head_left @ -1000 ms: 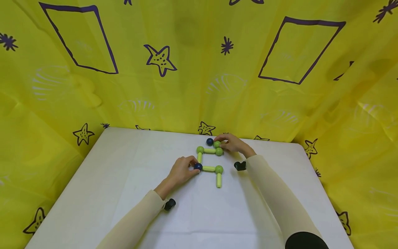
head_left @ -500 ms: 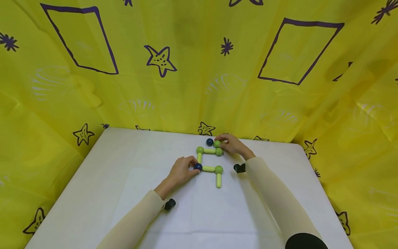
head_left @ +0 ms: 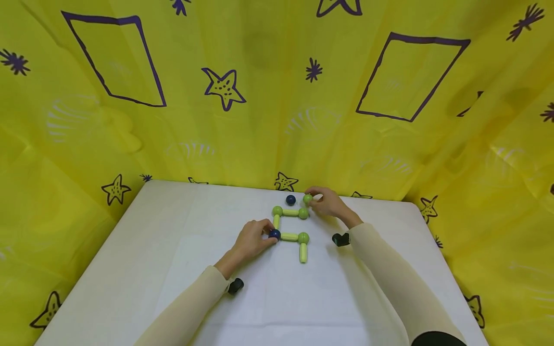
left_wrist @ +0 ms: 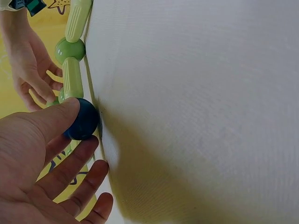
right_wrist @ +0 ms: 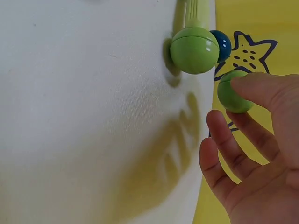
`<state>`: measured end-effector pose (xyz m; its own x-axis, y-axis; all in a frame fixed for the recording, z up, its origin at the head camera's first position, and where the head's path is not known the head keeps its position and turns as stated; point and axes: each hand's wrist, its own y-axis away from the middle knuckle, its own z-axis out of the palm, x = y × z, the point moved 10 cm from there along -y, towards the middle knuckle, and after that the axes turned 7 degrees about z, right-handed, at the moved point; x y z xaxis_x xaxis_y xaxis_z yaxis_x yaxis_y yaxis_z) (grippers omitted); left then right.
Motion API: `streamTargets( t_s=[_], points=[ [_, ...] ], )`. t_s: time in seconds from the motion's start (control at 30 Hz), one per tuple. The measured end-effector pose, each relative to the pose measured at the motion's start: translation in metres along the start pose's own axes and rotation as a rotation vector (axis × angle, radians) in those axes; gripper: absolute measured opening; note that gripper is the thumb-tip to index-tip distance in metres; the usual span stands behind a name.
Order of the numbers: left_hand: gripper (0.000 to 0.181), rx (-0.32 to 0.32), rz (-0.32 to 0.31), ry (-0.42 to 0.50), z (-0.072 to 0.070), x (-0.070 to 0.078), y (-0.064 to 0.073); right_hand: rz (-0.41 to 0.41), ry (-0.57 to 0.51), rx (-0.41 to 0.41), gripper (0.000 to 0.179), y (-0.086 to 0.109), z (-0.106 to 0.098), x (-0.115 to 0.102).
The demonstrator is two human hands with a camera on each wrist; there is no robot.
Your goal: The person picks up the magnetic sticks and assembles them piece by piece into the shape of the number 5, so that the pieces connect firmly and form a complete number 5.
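My left hand [head_left: 252, 239] pinches a dark blue ball [left_wrist: 85, 120] between thumb and fingers. That ball joins two pale green rods: an upright-running rod [head_left: 276, 221] toward the back and another rod [head_left: 289, 237] to the right. The right-hand rod meets a green ball [head_left: 303, 238], from which one more rod [head_left: 303, 253] points to the front. At the back, a green ball [head_left: 277, 211], a rod [head_left: 290, 212] and a second green ball [head_left: 303, 213] form a row. My right hand [head_left: 328, 202] pinches a loose green ball [right_wrist: 235, 92] behind that row, apart from it.
A loose dark blue ball [head_left: 291, 200] lies near the back edge of the white table [head_left: 207, 298], left of my right hand. A yellow curtain [head_left: 259, 144] with dark drawings hangs behind and at both sides. Each sleeve carries a small black device.
My right hand has moved slightly right with the green ball, widening its distance from the loose blue ball. The left hand keeps its place on its ball. The head view has tilted slightly.
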<state>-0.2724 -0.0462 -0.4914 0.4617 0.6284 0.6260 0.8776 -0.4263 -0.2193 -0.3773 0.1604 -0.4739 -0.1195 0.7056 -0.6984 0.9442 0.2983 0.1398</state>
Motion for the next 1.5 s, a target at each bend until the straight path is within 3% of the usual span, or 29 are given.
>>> streamTargets(
  t_s=[0.57,1.07,1.5],
  points=[
    [0.023,0.004,-0.005,-0.005,0.003,0.0,-0.006,-0.137,-0.025,0.056,0.034,0.052,-0.008,-0.013],
    [0.023,0.042,0.019,-0.001,0.002,-0.001,-0.011,-0.132,-0.123,0.038,0.034,0.103,0.016,-0.011],
    [0.023,0.04,-0.014,0.007,0.004,-0.005,-0.012,-0.144,-0.201,0.048,0.033,0.137,0.039,-0.001]
  ],
)
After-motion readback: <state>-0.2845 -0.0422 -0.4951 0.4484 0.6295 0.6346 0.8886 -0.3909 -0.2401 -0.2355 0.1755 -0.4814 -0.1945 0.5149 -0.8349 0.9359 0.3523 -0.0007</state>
